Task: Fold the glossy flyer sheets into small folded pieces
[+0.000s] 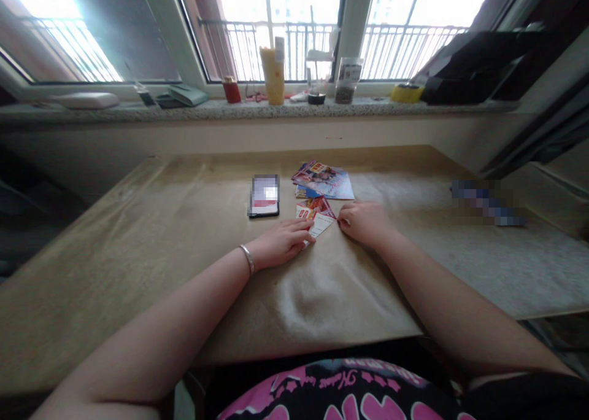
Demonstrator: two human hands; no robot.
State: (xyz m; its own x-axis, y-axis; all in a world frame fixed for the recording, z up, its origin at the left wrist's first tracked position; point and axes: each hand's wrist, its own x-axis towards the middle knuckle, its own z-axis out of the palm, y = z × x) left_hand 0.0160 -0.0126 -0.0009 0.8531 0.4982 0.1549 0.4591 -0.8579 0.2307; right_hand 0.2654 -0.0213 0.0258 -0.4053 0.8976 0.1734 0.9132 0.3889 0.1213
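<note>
A colourful printed leaflet (pixel 322 224) lies partly folded on the table in front of me, its white side and a red picture side both showing. My left hand (pixel 288 241), with a bracelet at the wrist, rests flat on the leaflet's left part, fingers stretched out. At the leaflet's right corner, my right hand (pixel 361 221) has its fingers curled in a pinch on the paper. Just beyond the leaflet is a loose stack of colourful printed sheets (pixel 329 180). A phone (pixel 264 196) with a lit, blurred screen stands to the left of the stack.
A tan cover (pixel 184 223) with creases spreads over the table. Far right lies a blurred dark blue item (pixel 488 204). The stone windowsill (pixel 207 112) behind bears a yellow cup (pixel 272 76), a red jar (pixel 231 89), clear containers and a black bag (pixel 473 70).
</note>
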